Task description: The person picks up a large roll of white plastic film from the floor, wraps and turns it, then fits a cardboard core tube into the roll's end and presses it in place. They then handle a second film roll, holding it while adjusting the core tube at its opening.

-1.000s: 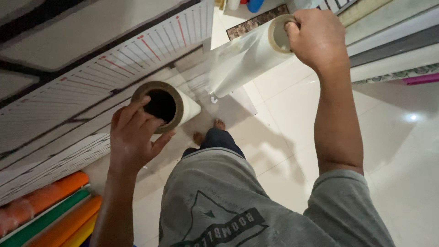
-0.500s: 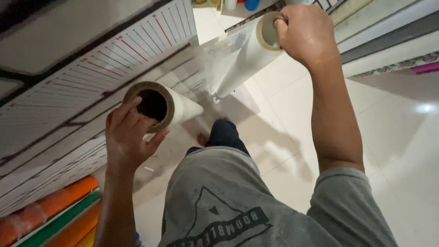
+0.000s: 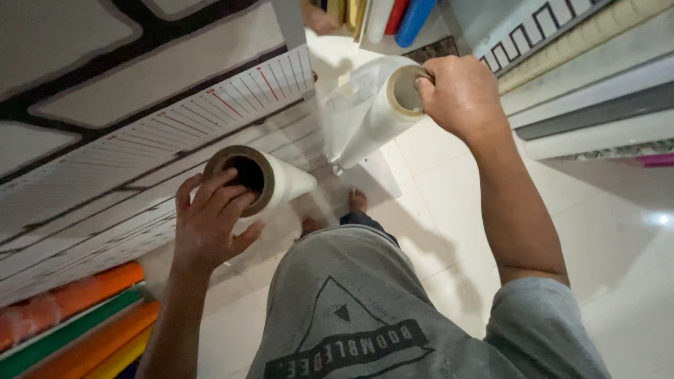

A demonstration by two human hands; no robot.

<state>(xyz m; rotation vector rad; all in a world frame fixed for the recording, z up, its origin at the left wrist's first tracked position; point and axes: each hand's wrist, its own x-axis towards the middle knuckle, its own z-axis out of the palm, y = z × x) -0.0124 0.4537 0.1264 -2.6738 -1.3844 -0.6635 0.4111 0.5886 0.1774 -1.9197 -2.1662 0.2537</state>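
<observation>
The left hand [image 3: 210, 228] is spread wide, its fingers curled over the brown cardboard rim of a white roll [image 3: 261, 181] and gripping its near end; the roll's dark hollow core shows just above the fingertips, and its body points away from the hand toward the floor. The right hand [image 3: 460, 95] is raised higher and further out, closed around the end of a clear film roll [image 3: 372, 112], with a fingertip hooked at the edge of its pale core. That roll slants down and inward from the right hand, and a loose, wrinkled sheet of clear film hangs off it on the side toward the left hand. The two rolls are apart, with the film sheet between them.

Beyond the left hand runs a long white panel with ruled lines [image 3: 161, 140]. Below the left forearm lie orange and green rolls [image 3: 77, 316]. Between the arms is the person's grey shirt [image 3: 365, 316], and past it bare feet [image 3: 357, 201] stand on a pale tiled floor [image 3: 618, 267]. Beyond the right hand, red and blue rolls [image 3: 407, 17] stand upright.
</observation>
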